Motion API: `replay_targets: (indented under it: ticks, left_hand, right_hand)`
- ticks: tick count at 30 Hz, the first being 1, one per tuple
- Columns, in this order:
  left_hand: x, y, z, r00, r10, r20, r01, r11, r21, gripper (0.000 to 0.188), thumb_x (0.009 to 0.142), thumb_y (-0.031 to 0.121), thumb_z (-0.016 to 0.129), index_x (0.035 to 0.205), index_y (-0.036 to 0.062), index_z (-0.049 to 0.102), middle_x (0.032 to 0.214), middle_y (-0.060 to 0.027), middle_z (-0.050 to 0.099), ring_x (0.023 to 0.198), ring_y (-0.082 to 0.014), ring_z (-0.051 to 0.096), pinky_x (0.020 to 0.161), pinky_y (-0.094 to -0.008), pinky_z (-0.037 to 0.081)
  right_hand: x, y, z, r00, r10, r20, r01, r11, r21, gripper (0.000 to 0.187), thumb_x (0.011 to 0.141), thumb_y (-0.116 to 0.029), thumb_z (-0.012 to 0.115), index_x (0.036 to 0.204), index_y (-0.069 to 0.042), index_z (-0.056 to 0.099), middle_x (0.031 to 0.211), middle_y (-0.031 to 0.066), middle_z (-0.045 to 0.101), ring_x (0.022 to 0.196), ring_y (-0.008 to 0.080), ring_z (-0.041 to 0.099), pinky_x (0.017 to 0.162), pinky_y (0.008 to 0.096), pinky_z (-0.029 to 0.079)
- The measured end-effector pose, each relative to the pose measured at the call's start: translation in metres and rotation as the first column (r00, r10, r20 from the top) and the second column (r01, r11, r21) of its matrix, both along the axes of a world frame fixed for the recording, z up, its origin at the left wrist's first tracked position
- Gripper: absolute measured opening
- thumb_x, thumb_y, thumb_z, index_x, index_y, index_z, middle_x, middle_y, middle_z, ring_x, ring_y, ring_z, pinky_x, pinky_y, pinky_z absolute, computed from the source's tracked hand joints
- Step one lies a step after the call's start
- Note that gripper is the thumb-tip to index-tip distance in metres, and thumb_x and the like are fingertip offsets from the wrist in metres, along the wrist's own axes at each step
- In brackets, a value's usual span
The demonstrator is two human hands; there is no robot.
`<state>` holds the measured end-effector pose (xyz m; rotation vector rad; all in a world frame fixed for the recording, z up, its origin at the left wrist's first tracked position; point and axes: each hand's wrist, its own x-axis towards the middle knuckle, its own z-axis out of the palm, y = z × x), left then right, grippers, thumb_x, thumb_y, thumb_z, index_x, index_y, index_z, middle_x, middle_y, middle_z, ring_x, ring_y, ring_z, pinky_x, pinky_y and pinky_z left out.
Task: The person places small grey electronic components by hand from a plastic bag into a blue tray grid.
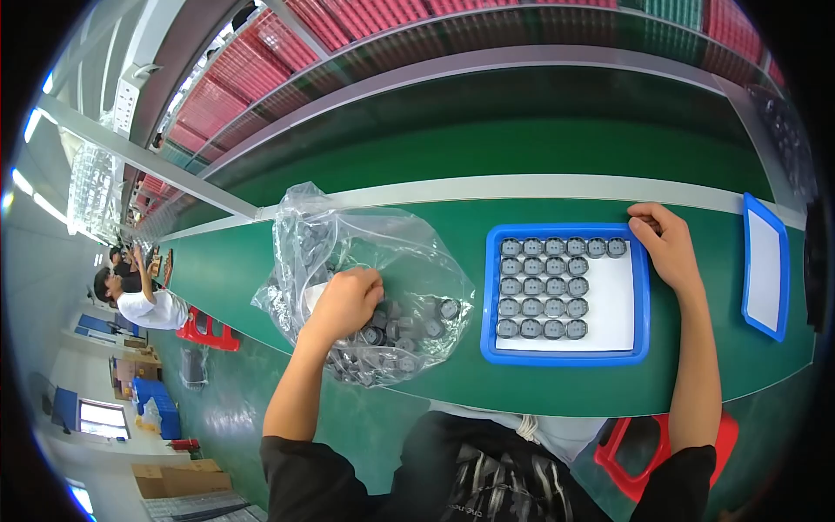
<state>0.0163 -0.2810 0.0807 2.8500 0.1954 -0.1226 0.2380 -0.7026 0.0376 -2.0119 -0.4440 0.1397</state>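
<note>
Parts, round and gray, lie by the left hand in a clear plastic bag and left of the right hand in a blue tray.
Left fingers curl in; I cannot tell if they pinch a part. Right fingers curl by the tray's far corner, their hold hidden. A left-hand tug on the bag could spill parts; a right-hand bump could push the rows crooked. Tray parts face up, too round to show a long side; bag parts tip every way.
</note>
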Motion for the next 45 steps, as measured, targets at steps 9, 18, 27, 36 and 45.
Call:
replay_targets:
  ticks: [9,18,27,36,45]
  left_hand:
    - [0.005,0.003,0.010,0.974,0.215,0.066,-0.210,0.975,-0.070,0.011,0.085,0.005,0.065,0.093,-0.0008,0.069,0.082,-0.0160,0.069,0.072,-0.0290,0.067,0.068,-0.0387,0.053]
    - [-0.006,0.012,0.009,0.975,-0.211,-0.072,0.203,0.974,-0.100,0.036,0.080,0.003,0.064,0.115,0.0032,0.066,0.105,-0.0175,0.062,0.105,-0.0372,0.059,0.090,-0.0449,0.049]
    - [-0.009,0.010,0.005,0.970,-0.237,-0.054,0.233,0.970,-0.061,0.035,0.080,0.008,0.067,0.115,0.0009,0.064,0.101,-0.0179,0.063,0.102,-0.0384,0.061,0.090,-0.0462,0.049]
    - [0.045,-0.082,0.045,0.871,-0.368,0.325,0.406,0.912,-0.053,0.037,0.074,0.004,0.076,0.110,0.0016,0.066,0.094,-0.0136,0.065,0.081,-0.0289,0.065,0.070,-0.0381,0.054]
    - [0.134,-0.215,-0.008,0.605,-0.631,0.486,0.698,0.714,0.058,0.018,0.075,0.009,0.071,0.092,0.0022,0.065,0.096,-0.0133,0.061,0.093,-0.0333,0.060,0.085,-0.0433,0.049]
  right_hand:
    - [0.003,0.001,-0.003,1.000,0.005,0.000,-0.005,1.000,-0.012,0.024,0.092,-0.015,0.064,0.109,0.001,0.067,0.093,0.0036,0.066,0.085,0.0118,0.058,0.079,0.0264,0.048]
    - [0.018,-0.020,-0.030,0.999,0.026,0.030,-0.026,1.000,0.005,0.023,0.095,-0.014,0.063,0.111,0.002,0.064,0.098,0.0035,0.064,0.090,0.0104,0.057,0.082,0.0244,0.046]
    - [0.017,-0.030,-0.035,0.999,0.028,0.024,-0.029,0.999,0.030,0.023,0.095,-0.014,0.062,0.111,0.002,0.065,0.099,0.0043,0.065,0.092,0.0119,0.059,0.084,0.0253,0.046]
    - [0.006,0.006,-0.009,0.999,0.035,0.035,-0.036,0.999,0.037,0.027,0.092,-0.018,0.068,0.111,0.002,0.068,0.095,0.0077,0.071,0.086,0.0128,0.063,0.079,0.0283,0.052]
    - [0.006,0.004,0.000,0.999,0.044,0.018,-0.045,0.998,0.039,0.026,0.092,-0.016,0.067,0.109,0.002,0.068,0.094,0.0082,0.071,0.082,0.0118,0.062,0.077,0.0279,0.051]
